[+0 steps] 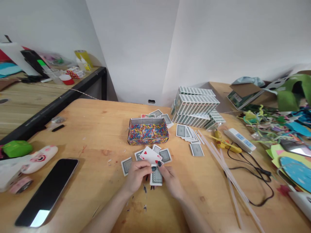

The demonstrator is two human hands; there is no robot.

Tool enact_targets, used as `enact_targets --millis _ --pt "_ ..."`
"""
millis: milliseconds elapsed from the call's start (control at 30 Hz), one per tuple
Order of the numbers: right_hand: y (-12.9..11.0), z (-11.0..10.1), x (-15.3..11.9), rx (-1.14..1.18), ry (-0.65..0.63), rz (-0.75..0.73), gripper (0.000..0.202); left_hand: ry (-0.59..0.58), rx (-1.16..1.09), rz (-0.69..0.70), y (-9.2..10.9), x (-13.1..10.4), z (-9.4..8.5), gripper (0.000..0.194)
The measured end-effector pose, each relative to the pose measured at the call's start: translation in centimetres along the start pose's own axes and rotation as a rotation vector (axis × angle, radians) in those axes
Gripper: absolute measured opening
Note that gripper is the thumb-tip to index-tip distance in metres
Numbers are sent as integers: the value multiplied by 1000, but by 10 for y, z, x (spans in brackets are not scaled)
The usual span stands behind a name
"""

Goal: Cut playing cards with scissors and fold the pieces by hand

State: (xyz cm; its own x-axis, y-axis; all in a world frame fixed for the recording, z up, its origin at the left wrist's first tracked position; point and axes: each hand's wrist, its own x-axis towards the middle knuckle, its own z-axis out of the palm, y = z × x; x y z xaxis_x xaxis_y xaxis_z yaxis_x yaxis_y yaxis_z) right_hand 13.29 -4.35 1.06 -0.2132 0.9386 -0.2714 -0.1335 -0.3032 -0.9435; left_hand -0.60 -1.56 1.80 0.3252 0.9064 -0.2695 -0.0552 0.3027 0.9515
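Both hands meet at the near side of a loose group of playing cards on the wooden table. My left hand is closed, its dark-nailed fingertips pinching at the lower edge of a face-up two of hearts. From the other side my right hand is also closed, its thumb lying on the same card's lower corner. Below the fingertips is a face-down playing card. More face-down cards lie around, one playing card at the left and another card at the right.
A card-walled box with a colourful patterned inside stands just beyond. Stacked card boxes are behind it to the right. Glue sticks, a yellow glue gun and a power strip lie right; a phone lies left.
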Motion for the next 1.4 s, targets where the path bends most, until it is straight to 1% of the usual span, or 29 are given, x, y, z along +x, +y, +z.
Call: enact_targets --millis 133,233,367,533,600,733,900,967,1133,1300,1400 --pt "-1 0 -1 -10 -35 -36 58 -66 -99 -47 -1 -1 1 23" --pt "-2 1 0 -21 -60 -55 59 -86 -168 -59 0 -2 3 23" --pt "-4 2 0 -9 -113 -33 62 -62 -155 -20 -2 -2 3 25" --pt "-5 4 -2 82 -186 25 58 -10 -84 4 -7 1 -2 28" --pt "-4 4 -2 96 -188 22 58 -33 -103 -3 -7 1 -3 27" --pt "0 2 1 37 -190 -47 62 -119 -195 -33 -6 -1 1 26" --pt "4 0 3 -28 -204 -63 63 -146 -249 -11 -5 -1 4 24" --pt "4 1 3 4 -213 -46 63 -128 -215 -2 -6 -1 2 24" --pt "3 0 2 100 -211 4 59 42 -53 95 -7 2 -3 26" --pt "5 -2 4 152 -212 2 56 48 31 118 -5 3 -4 26" --pt "7 -2 5 163 -201 37 53 49 74 140 -5 3 -4 26"
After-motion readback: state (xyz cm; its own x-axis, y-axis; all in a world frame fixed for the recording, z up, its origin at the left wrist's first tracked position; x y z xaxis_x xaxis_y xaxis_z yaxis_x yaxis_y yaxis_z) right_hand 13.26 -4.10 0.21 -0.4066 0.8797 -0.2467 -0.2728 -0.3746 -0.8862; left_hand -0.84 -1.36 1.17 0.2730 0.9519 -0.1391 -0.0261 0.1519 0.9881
